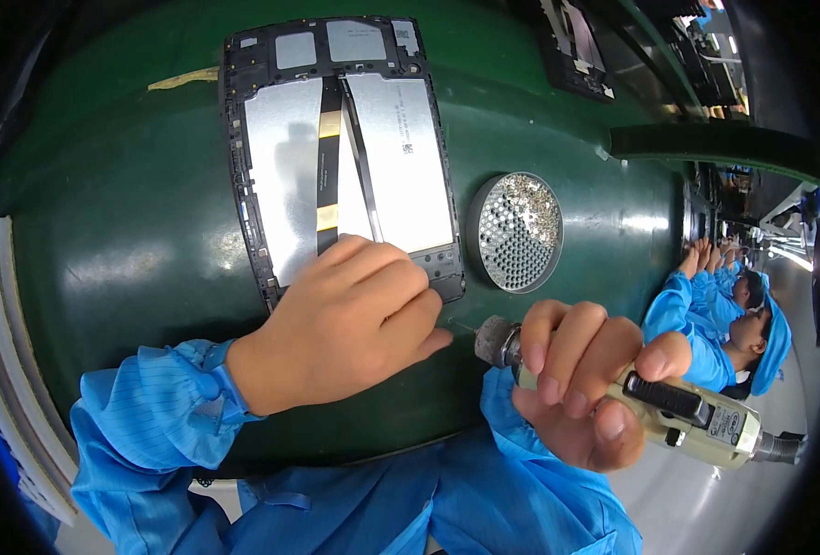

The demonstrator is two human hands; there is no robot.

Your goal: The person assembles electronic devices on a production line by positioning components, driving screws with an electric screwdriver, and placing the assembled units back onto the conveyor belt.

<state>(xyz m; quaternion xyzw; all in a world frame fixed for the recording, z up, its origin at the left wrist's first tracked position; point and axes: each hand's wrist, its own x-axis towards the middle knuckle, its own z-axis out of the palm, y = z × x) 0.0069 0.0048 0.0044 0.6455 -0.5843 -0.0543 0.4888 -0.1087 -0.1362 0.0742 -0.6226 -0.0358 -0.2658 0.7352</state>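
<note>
The right hand [581, 375] is wrapped around a cream-coloured, barrel-shaped electric screwdriver [655, 425] with a black switch lever, its thumb and fingers closed about the body. The tool lies nearly level, its grey metal nose and thin bit pointing leftward to the other hand, a hold that seems to suit bringing the tip close to those fingers. The left hand [345, 324] is curled above the near edge of a flat, black-framed electronic assembly with silver panels [401, 176]; its fingertips are partly hidden, so I cannot tell whether they pinch anything or only rest there. The two hands are apart, with the bit in the gap between them. A round grey dish with a dimpled floor [474, 242] stands just right of the assembly, probably so that its heap of small silver screws [532, 205] is within easy reach of either hand. The assembly lies flat on the dark green tabletop [132, 185], presumably panel side up to leave its frame exposed. It extends away beyond the left hand, which covers part of its near edge, and lies ahead and to the left of the right hand, clear of the screwdriver.
</note>
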